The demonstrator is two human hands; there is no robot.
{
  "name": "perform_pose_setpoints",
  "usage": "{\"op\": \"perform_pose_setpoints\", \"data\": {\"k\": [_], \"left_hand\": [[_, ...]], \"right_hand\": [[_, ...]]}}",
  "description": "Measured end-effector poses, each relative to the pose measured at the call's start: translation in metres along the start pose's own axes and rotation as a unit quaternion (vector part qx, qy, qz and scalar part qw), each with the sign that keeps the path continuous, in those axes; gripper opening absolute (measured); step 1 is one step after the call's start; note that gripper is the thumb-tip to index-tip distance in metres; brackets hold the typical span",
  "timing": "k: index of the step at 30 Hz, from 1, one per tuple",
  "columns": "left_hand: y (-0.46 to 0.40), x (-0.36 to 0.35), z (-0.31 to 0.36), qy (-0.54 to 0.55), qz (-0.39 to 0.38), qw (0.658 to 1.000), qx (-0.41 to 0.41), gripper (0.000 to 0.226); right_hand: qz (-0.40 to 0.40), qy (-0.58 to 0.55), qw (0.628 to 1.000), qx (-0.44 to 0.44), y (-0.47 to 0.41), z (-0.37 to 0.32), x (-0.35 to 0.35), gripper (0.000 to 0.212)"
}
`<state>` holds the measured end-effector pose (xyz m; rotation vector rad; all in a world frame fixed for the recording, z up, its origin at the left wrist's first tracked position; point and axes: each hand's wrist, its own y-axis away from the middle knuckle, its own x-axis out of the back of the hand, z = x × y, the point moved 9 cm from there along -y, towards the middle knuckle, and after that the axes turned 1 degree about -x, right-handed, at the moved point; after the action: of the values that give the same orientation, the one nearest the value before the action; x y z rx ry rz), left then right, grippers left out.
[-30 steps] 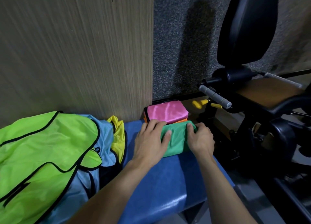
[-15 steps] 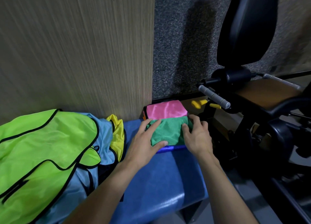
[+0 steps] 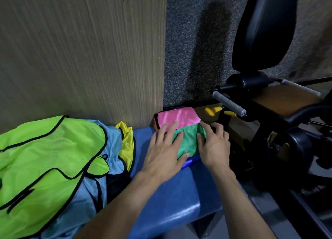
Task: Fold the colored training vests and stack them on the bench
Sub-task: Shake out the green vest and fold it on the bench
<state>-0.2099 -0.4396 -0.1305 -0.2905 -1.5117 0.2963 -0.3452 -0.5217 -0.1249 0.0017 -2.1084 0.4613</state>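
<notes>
Your two forearms reach forward over the blue bench (image 3: 172,194), wrists low and palms down. Your left hand (image 3: 164,153) lies flat with fingers straight and spread, its fingertips on the left edge of the folded green vest (image 3: 188,141) and on the pink one; it grasps nothing. Your right hand (image 3: 213,145) presses the green vest's right side with fingers loosely bent, pushing rather than pinching. The green vest sits on the bench's far end, over a blue fold, overlapping the folded pink vest (image 3: 177,117) by the wall. To your left lies a loose pile: a lime vest (image 3: 45,158), a light blue vest (image 3: 111,145), a yellow vest (image 3: 126,141). Beyond the bench stands a black exercise machine (image 3: 260,88).
</notes>
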Motion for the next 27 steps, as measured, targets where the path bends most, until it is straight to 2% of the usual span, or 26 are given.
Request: {"op": "perform_pose_setpoints", "data": {"k": [2, 4, 8, 12, 17, 23, 27], "left_hand": [[-0.006, -0.010, 0.004, 0.003, -0.054, 0.998, -0.029, 0.074], [-0.008, -0.019, 0.003, 0.009, -0.081, 0.996, -0.028, 0.078], [0.005, -0.036, -0.006, 0.042, -0.108, 0.993, -0.012, 0.095], [0.020, -0.040, -0.004, 0.041, -0.110, 0.993, -0.031, 0.097], [0.013, -0.036, -0.009, -0.026, -0.119, 0.991, -0.057, 0.082], [0.026, -0.027, -0.011, 0.026, -0.144, 0.987, -0.069, 0.081], [0.051, 0.007, -0.024, 0.040, -0.155, 0.985, -0.065, 0.077]], "right_hand": [[0.010, 0.028, 0.998, 0.060, 0.001, -0.014, 0.004, 0.038], [-0.035, 0.051, 0.995, 0.081, 0.003, -0.025, -0.004, 0.033], [-0.176, 0.076, 0.981, 0.016, 0.009, -0.017, -0.033, 0.051], [-0.221, 0.086, 0.971, -0.013, 0.010, -0.014, -0.042, 0.058], [-0.250, 0.093, 0.963, -0.036, 0.012, -0.015, -0.045, 0.066], [-0.204, 0.096, 0.974, -0.029, 0.017, -0.025, -0.031, 0.064], [-0.181, 0.096, 0.979, -0.015, 0.023, -0.046, -0.020, 0.058]]}}
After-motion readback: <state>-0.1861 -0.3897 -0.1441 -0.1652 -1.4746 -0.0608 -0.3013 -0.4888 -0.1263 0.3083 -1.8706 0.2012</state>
